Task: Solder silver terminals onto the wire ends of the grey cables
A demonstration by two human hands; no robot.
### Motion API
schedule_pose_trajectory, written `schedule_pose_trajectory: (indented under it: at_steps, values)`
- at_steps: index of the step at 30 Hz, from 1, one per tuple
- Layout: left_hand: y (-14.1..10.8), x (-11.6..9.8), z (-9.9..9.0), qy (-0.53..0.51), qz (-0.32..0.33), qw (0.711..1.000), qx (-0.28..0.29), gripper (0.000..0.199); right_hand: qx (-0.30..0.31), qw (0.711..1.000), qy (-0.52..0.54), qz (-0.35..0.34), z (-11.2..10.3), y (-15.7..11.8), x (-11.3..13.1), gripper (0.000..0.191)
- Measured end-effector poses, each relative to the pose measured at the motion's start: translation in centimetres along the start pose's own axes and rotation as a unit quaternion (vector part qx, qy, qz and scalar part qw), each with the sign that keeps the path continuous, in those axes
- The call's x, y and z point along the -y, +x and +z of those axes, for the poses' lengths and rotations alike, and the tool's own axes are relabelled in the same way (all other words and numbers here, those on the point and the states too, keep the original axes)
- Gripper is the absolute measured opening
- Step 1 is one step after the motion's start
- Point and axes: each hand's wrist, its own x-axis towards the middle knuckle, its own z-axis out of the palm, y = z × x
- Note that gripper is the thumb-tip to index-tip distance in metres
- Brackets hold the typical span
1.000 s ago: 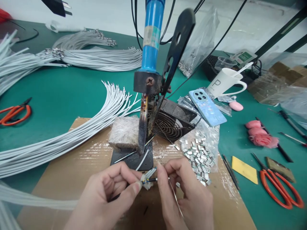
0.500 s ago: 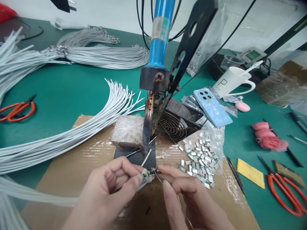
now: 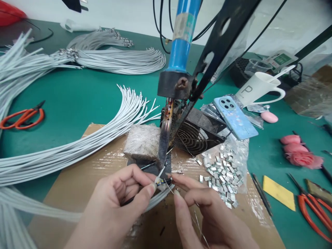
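Left hand [image 3: 121, 204]: pinched on the white wire end [image 3: 158, 180], presenting it just under the iron tip.
Right hand [image 3: 207, 214]: fingers closed on thin solder wire [image 3: 168, 188], feeding the joint.
Soldering iron [image 3: 166, 138]: clamped upright, freeing both hands.
Metal clips [image 3: 221, 171]: heaped near on the cardboard.

Wire joint [image 3: 163, 181] between the fingertips too small to make out; both wrists beyond the bottom edge.
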Motion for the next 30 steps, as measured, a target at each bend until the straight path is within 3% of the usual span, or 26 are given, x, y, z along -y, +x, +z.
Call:
schedule_pose_trajectory:
  at_steps: [9,15,24,30]
  values:
    - [0.9,-1.4,1.0,-0.003,0.011,0.997,-0.076,0.025,-0.005,0.999,0.027,-0.046,0.7,0.8,-0.6,0.021]
    - [0.9,-1.3,0.7,-0.001,0.024,0.997,-0.078,0.024,-0.003,0.999,0.032,-0.042,0.8,0.9,-0.4,0.02]
    - [0.8,-0.8,-0.1,0.007,0.043,0.998,-0.035,0.015,0.007,0.997,0.044,-0.063,0.8,1.4,-0.1,0.023]
    - [0.9,-1.1,0.3,-0.007,0.025,0.997,-0.074,0.023,0.004,0.996,0.041,-0.075,0.8,1.5,-0.1,0.023]
